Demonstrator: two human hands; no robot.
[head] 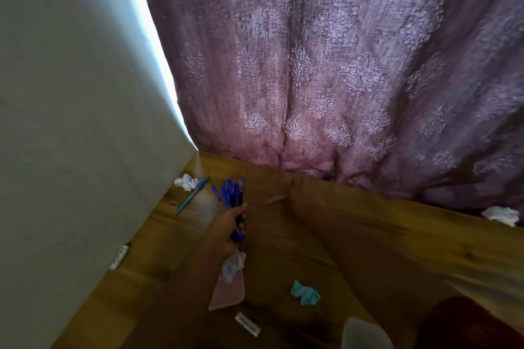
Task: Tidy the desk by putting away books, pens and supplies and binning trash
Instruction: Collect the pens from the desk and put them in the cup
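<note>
Curtain (326,65) behind wood surface (368,235). R hand (306,201) blurred, mid-surface; grip can't tell. L hand (226,224) clamped on pens (234,193), held just above surface. Loose pen (191,196) by wall beside paper wad (185,181).

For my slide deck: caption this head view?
Left hand holds a bundle of blue pens above a wooden desk strewn with crumpled paper.
</note>
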